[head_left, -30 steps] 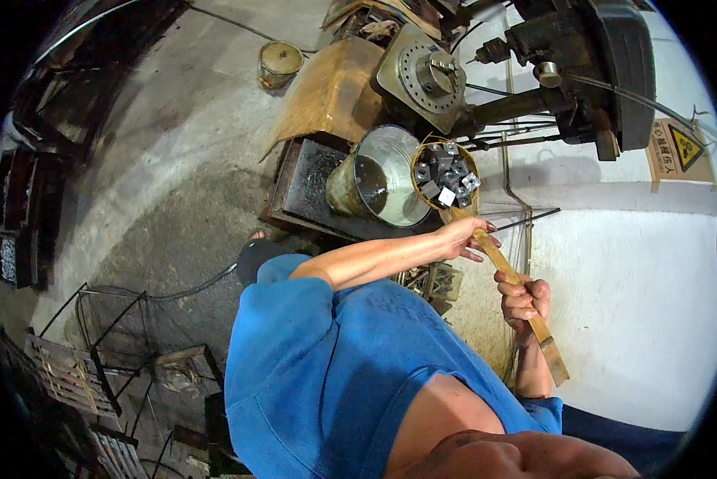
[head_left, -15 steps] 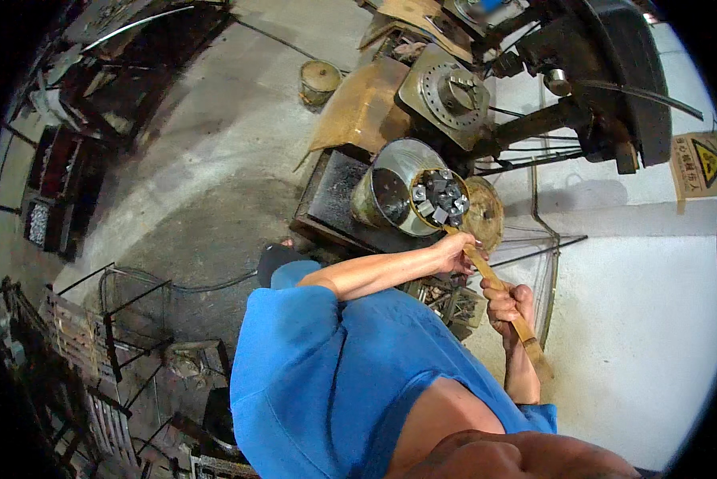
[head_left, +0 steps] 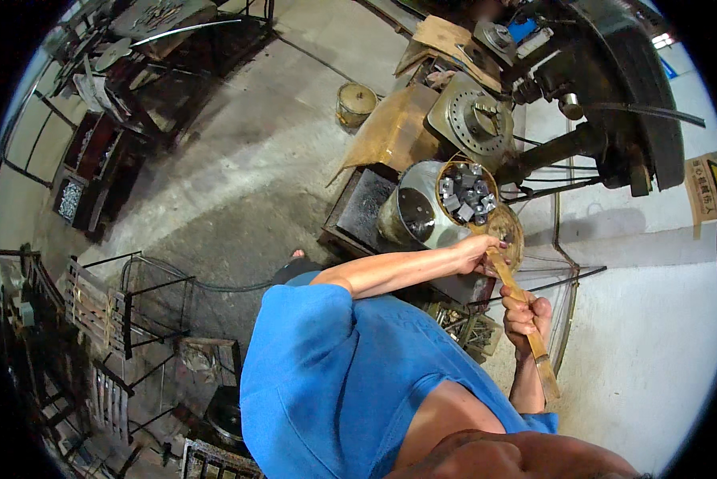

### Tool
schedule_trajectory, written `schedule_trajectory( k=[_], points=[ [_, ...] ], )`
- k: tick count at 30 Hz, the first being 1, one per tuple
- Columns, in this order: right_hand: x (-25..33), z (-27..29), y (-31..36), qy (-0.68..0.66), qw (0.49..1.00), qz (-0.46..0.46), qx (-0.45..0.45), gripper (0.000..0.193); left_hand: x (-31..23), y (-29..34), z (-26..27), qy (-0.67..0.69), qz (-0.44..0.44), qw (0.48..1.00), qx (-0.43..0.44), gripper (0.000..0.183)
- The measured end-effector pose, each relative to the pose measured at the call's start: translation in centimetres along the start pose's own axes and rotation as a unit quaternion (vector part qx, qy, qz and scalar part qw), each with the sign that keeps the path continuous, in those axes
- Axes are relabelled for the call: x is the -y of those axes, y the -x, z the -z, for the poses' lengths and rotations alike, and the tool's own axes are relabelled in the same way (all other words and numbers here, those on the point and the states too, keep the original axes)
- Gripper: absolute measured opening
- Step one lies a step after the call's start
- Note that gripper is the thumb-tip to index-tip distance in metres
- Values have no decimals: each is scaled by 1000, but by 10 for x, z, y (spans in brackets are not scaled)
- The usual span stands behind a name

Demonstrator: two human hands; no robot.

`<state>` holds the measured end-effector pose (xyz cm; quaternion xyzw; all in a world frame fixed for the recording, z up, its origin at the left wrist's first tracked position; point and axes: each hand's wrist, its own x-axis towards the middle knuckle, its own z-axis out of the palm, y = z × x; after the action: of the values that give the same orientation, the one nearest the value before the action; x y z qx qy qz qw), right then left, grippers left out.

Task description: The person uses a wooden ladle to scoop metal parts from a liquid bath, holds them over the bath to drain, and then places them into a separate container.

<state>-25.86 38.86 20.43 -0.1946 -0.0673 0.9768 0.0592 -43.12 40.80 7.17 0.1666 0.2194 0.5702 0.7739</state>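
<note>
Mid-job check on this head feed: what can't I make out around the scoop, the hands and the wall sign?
Head view:
Metal blocks low in the scoop: covered by those on top.
Part of the bucket's inside: hidden by the scoop.
Wooden handle within the right hand: covered by that hand.
Warning sign's right side: cut off by the dark fisheye rim.

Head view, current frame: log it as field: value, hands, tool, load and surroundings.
Tool: round-rimmed scoop on a long wooden handle
Load: loose metal blocks in the scoop
Left hand: left hand closed around the handle, nearer the scoop
Right hand: right hand in a fist around the handle, farther from the scoop
Container: metal bucket, its rim overlapped by the scoop in view; contact unclear
Machine: dark drill press, upper right
</note>
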Motion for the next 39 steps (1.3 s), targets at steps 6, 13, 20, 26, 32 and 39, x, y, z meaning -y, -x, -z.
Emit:
schedule_trajectory(
  k=[6, 13, 20, 26, 32, 39],
  points=[
    [-12, -26, -38, 54, 997, -57, 29, 54, -51, 53, 4, -16, -53, 998, -33, 25],
    [-71, -54, -153, 27, 987, -159, -5, 57, -87, 142, 105, 60, -83, 991, -85, 26],
    [-169, -101, -324, 42, 947, -315, -36, 53, -138, 297, 218, 158, -183, 950, -199, 27],
    [-254, -167, -433, 107, 914, -385, -67, 47, -192, 418, 272, 195, -311, 884, -291, 27],
    [-324, -204, -549, 158, 851, -495, -75, 44, -232, 517, 329, 234, -416, 803, -359, 26],
    [-397, -245, -664, 139, 764, -627, -61, 43, -283, 599, 393, 286, -475, 742, -377, 25]
  ],
)
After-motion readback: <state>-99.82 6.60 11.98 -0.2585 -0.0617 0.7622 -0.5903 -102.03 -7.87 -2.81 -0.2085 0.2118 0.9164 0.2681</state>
